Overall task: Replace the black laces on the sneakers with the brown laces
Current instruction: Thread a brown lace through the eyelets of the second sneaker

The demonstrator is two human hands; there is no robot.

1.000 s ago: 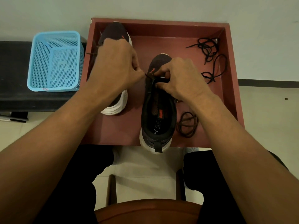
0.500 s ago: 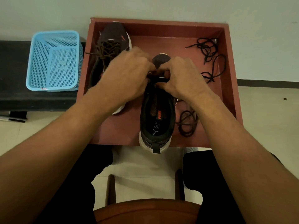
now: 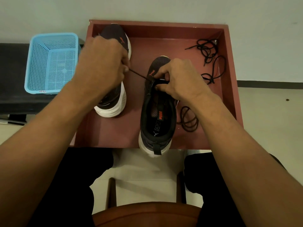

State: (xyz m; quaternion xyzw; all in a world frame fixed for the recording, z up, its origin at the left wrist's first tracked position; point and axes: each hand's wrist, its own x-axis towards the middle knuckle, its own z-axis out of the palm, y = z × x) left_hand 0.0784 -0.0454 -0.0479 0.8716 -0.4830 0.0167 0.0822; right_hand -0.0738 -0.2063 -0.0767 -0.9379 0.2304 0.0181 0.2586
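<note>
Two dark sneakers with white soles stand in a red-brown tray [image 3: 230, 89]. My left hand [image 3: 103, 63] pinches a brown lace [image 3: 139, 75] and holds it taut to the left, over the left sneaker [image 3: 114, 102]. That lace runs into the eyelets of the right sneaker [image 3: 157, 118]. There my right hand [image 3: 178, 79] grips the sneaker's tongue and eyelet edge near the toe. The rest of the brown lace lies coiled [image 3: 188, 119] beside the right sneaker. Loose black laces [image 3: 210, 58] lie in the tray's far right corner.
A light blue plastic basket [image 3: 50, 63] sits on a dark bench left of the tray. The tray rests in front of my knees, against a pale wall. A wooden chair edge [image 3: 147, 213] shows at the bottom.
My left hand has pulled away from the right sneaker to the left, drawing the brown lace taut and covering the left sneaker's laces. The right hand stays on the right sneaker.
</note>
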